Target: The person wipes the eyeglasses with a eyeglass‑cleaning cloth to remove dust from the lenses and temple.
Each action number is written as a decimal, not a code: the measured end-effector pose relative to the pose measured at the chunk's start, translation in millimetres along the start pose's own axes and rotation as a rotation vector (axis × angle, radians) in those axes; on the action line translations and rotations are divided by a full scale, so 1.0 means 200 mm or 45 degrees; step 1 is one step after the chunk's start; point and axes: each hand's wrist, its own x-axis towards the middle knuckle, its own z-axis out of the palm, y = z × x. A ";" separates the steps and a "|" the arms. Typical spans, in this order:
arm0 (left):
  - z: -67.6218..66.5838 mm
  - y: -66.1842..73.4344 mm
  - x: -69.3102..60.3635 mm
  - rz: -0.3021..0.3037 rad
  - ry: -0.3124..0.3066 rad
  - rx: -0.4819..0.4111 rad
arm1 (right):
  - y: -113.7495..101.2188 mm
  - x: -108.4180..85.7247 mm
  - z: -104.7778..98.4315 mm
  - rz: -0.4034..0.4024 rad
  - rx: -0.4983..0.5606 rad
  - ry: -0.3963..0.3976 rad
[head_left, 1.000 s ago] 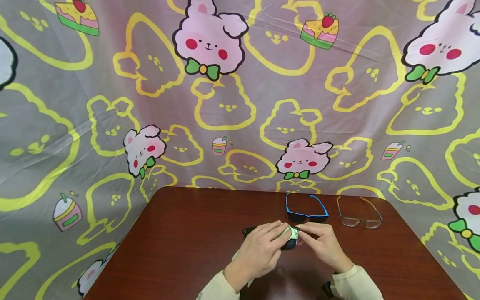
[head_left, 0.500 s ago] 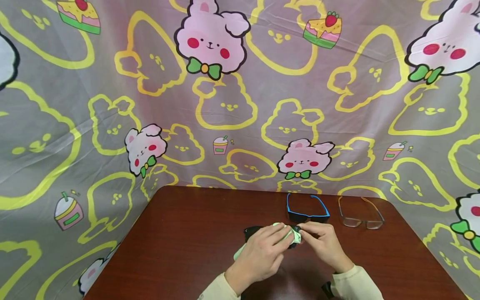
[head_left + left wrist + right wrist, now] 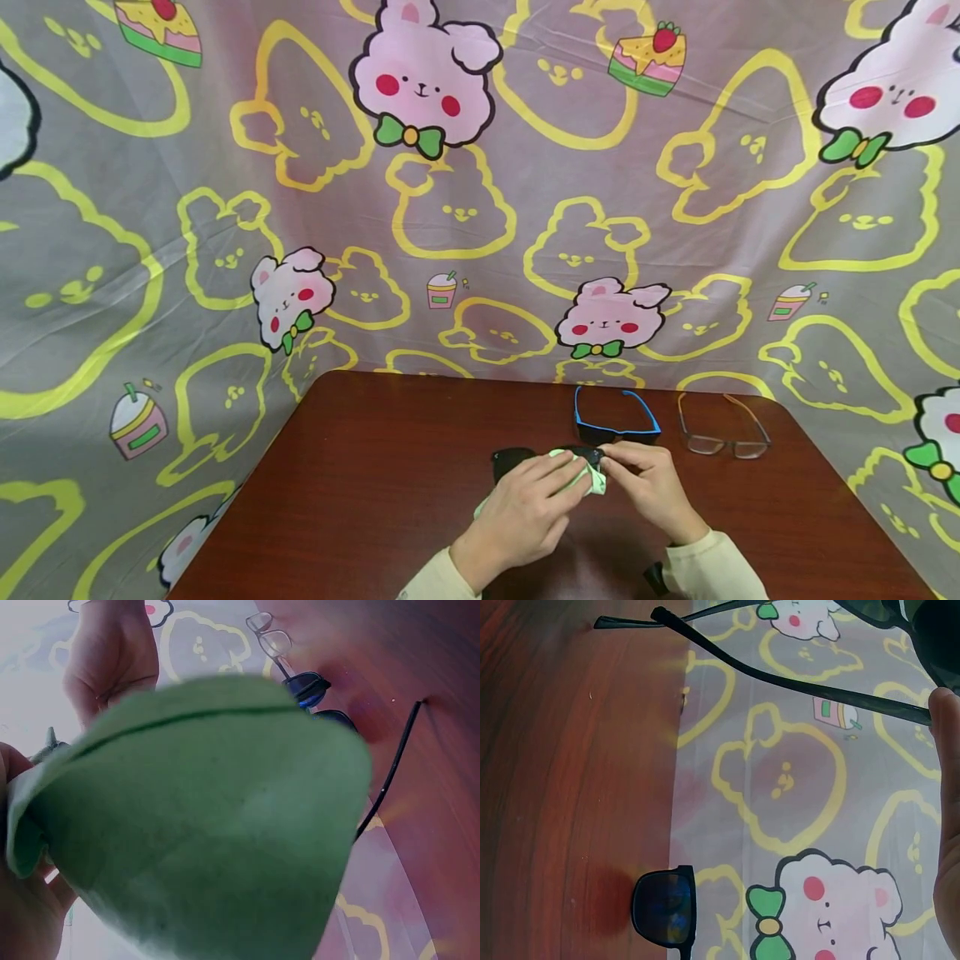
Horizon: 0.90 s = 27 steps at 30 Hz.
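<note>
On the patterned curtain (image 3: 450,187) in front of you, the pink cups (image 3: 441,293) are printed pictures, each with a white top and a green straw standing in it. Your black sunglasses (image 3: 512,460) are in your two hands, over the brown table (image 3: 360,467). Their lenses are dark; the one on your left is bare where it shows past your fingers, and the green cloth (image 3: 597,482) covers much of the one on your right, leaving a dark strip above it. The temples (image 3: 787,679) are slim, black and unfolded, both reaching out in the right wrist view. The cloth is soft and pale green from above, with a loose fold and a darker line near its edge in the left wrist view. Your left hand (image 3: 525,504) is bent over the cloth, fingers close together, holding it against the lens; your right hand (image 3: 651,490) pinches the sunglasses at the corner by the hinge. Beyond your hands, the blue-framed sunglasses (image 3: 597,434) rest on the table with their arms open toward the curtain, and the clear glasses (image 3: 705,445) sit near them on the right, also unfolded
</note>
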 end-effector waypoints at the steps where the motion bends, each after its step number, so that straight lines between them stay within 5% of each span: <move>1: 0.00 0.00 0.00 -0.002 -0.004 -0.005 | 0.00 0.00 0.00 0.008 0.006 0.003; 16: -0.01 -0.04 -0.03 -0.067 -0.007 0.017 | 0.16 -0.05 -0.05 0.087 0.042 0.040; 27: -0.02 -0.11 -0.07 -0.356 0.004 -0.048 | 0.06 -0.03 -0.05 0.109 0.021 0.039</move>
